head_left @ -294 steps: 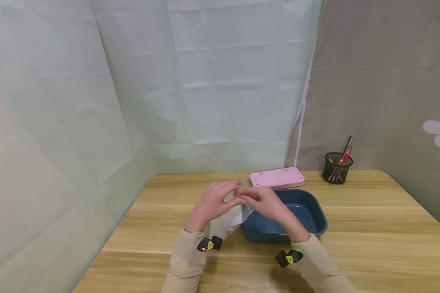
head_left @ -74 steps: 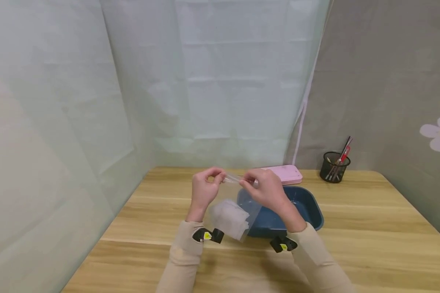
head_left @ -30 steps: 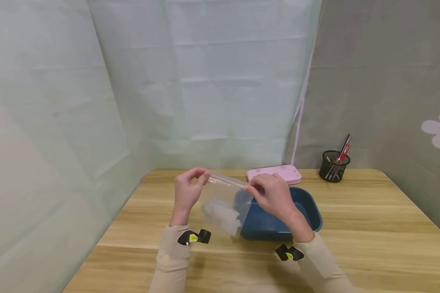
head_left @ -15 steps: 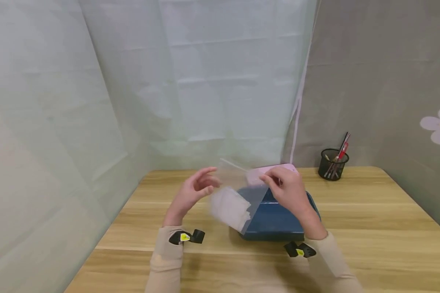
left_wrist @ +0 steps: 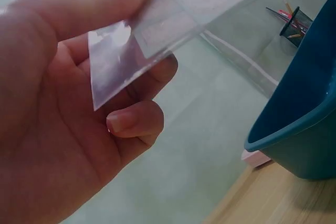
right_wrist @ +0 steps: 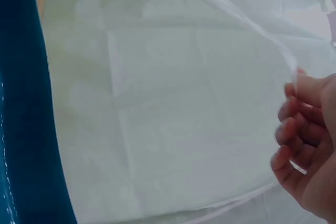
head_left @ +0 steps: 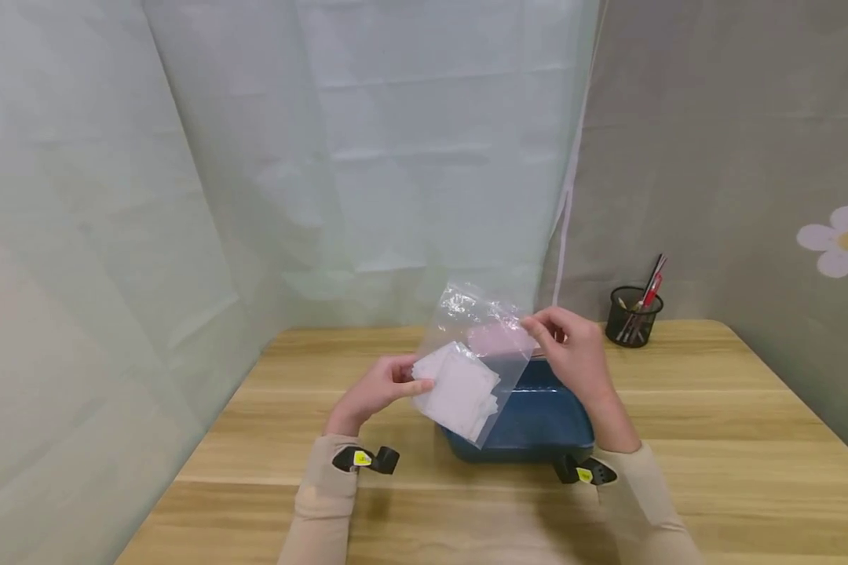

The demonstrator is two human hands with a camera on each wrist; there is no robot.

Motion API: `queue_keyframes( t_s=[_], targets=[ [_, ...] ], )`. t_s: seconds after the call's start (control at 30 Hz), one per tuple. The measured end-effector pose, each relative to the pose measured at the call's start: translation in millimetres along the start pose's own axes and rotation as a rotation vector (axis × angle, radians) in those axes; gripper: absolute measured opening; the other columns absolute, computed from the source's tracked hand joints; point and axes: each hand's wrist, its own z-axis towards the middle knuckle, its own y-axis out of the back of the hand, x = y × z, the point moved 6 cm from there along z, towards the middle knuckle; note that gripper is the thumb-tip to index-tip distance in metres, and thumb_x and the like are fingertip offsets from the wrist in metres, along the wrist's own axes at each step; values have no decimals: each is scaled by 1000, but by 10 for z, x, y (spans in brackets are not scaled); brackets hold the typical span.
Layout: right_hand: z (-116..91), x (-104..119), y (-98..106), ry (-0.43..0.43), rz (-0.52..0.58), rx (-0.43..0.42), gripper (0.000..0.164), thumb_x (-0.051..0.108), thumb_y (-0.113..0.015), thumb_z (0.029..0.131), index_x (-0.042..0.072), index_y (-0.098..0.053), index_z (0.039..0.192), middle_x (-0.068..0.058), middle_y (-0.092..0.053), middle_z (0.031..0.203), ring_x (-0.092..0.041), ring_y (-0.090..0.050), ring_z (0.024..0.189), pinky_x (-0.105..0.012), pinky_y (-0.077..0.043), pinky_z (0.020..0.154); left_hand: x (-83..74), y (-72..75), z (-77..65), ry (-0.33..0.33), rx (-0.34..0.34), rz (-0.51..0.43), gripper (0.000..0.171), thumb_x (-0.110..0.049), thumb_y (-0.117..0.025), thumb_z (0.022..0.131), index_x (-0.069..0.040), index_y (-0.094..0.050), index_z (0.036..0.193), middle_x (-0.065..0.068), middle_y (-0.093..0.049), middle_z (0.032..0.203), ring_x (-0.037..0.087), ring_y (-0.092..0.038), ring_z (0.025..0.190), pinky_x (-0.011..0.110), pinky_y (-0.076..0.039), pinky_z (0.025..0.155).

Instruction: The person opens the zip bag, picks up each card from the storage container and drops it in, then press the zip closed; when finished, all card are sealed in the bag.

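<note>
A clear zip bag point(head_left: 452, 318) with several white square packets point(head_left: 459, 388) inside hangs tilted between both hands, above the table. My left hand point(head_left: 380, 390) pinches its left side near the packets, thumb in front and fingers behind. In the left wrist view, a corner of the bag point(left_wrist: 113, 66) pokes out between the thumb and fingers. At the upper right edge, my right hand point(head_left: 572, 345) pinches the bag between thumb and forefinger. The right wrist view shows the bag's edge point(right_wrist: 252, 24) stretched from that pinch. Behind and below the bag stands a blue tub point(head_left: 537, 428), partly covered by it.
A pink case point(head_left: 500, 339) lies behind the tub, seen through the bag. Toward the back right stands a black mesh cup point(head_left: 630, 322) holding pens. Pale curtains point(head_left: 424, 157) rise behind the wooden table point(head_left: 268, 439).
Half a second ago my left hand was off the bag with fingers spread; it now grips the bag lower, at the packets. My right hand has shifted slightly right, still pinching the bag.
</note>
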Motion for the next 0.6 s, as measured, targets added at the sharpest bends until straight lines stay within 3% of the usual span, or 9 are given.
queue_keyframes(
  t_s=[0.13,0.27,0.43,0.6],
  targets=[
    [-11,-102,-26,-98,21,117,5,9,-73,84,5,-70,85,-4,-60,68,-5,-43,63,-16,-36,57,11,-1,-28,-26,6,32,38,-20,-69,91,2,-62,120,1,-68,87,7,-62,74,25,-53,70],
    [-32,-249,-5,-218,40,232,12,18,-66,92,8,-69,96,-6,-64,76,-8,-49,68,-18,-41,61,35,66,-58,-20,-48,52,30,-17,-67,91,3,-64,114,1,-66,84,7,-60,72,24,-52,69],
    [-58,-448,106,-324,-19,350,26,31,-56,98,9,-64,110,-9,-64,82,-18,-56,72,-24,-45,64,54,234,-109,-22,-138,55,32,-14,-67,91,7,-63,116,9,-68,87,5,-61,71,22,-52,68],
    [-122,-720,202,-411,-97,500,33,36,-54,99,5,-62,108,-8,-65,76,-18,-56,69,-29,-42,63,84,431,-166,-2,-216,47,35,-12,-65,92,10,-60,118,18,-68,92,4,-62,73,22,-52,69]
  ],
)
